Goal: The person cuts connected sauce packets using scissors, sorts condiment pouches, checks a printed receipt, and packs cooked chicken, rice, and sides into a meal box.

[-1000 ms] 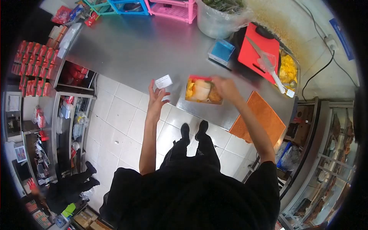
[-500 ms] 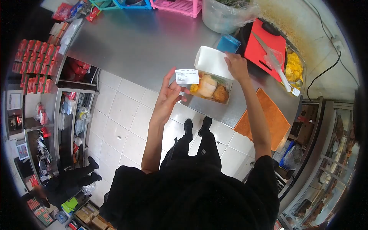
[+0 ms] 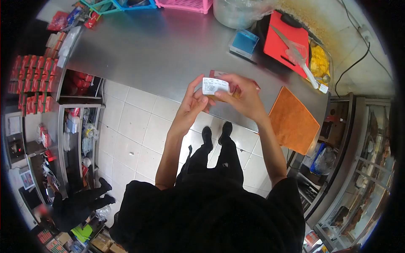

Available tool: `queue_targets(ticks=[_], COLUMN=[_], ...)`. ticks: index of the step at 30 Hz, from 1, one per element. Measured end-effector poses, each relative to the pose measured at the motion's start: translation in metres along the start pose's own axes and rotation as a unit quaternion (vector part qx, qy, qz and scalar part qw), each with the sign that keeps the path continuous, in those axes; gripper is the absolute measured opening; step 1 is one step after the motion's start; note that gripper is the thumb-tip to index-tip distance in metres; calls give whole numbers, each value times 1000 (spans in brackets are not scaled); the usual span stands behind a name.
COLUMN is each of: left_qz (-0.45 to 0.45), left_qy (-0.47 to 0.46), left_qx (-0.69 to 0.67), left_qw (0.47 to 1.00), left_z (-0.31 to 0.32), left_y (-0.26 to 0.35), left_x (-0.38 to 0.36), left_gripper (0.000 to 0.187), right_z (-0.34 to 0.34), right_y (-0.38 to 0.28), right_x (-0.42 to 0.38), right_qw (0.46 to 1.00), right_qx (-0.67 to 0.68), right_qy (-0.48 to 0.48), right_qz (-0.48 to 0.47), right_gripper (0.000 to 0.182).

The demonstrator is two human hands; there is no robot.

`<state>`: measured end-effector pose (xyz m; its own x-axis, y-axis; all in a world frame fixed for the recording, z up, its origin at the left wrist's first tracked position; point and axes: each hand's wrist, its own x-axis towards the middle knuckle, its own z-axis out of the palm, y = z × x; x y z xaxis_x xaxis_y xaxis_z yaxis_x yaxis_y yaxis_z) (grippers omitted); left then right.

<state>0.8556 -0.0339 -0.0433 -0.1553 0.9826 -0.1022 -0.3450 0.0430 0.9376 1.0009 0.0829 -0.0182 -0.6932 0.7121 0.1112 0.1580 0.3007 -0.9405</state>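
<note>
A white printed label (image 3: 214, 87) with rows of small text is stretched between my two hands at the counter's front edge. My left hand (image 3: 194, 103) pinches its left side. My right hand (image 3: 244, 96) is closed at its right side, thumb along the lower edge. Just behind and below my hands lies the food box (image 3: 217, 73), now showing a reddish top. My hands and the label cover most of the box, and its contents are hidden.
An orange cloth (image 3: 294, 120) hangs over the counter's front edge at right. A knife (image 3: 291, 48) lies on a red cutting board (image 3: 277, 41). Behind are a blue-topped container (image 3: 244, 42) and a pink basket (image 3: 185, 4). Another person (image 3: 80, 206) is at lower left.
The box's lid has gone from open to closed, hiding the food. My right hand has left the lid and moved left to the label, which my left hand still holds.
</note>
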Motion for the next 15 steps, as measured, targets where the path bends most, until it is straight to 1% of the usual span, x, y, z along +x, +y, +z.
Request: queue_targets(ticks=[2,5,6,8,9,10,11,12,14,15], left_qz=[-21,-75,-64,-40,25,91,157,156,153,158], left_qy=[-25,-18,19,93,68,42,16,6,-12,-24], left_qx=[1,-40,29,167,280,388,488,528,606,616], left_qw=[999,996,997,981,957,916,858,835,781,772], left_z=[-1,4,0,-16,-21,-25,-27,-27,-25,-30], left_y=[-5,-15,-26,-60,-74,-85,-93,-101,-115,-125], left_x=[-2,-11,-11,-12,-10,-5,1,7,22,29], left_gripper=[62,59,55,47,45,43,41,40,39,40], right_z=[5,7,8,15,19,24,27,29,35,39], right_y=[17,39,49,72,86,100,108,116,125,129], right_x=[-12,-45,-57,-82,-93,-103,-108,-109,-104,-101], right_qw=[997,996,994,988,986,983,980,976,963,955], right_qx=[13,-53,-59,-71,-95,-119,-144,-174,-215,-235], right_qy=[15,52,82,141,139,138,136,128,162,179], right_qz=[73,53,37,5,13,21,28,38,7,-9], right_gripper=[16,12,13,16,16,17,17,15,16,17])
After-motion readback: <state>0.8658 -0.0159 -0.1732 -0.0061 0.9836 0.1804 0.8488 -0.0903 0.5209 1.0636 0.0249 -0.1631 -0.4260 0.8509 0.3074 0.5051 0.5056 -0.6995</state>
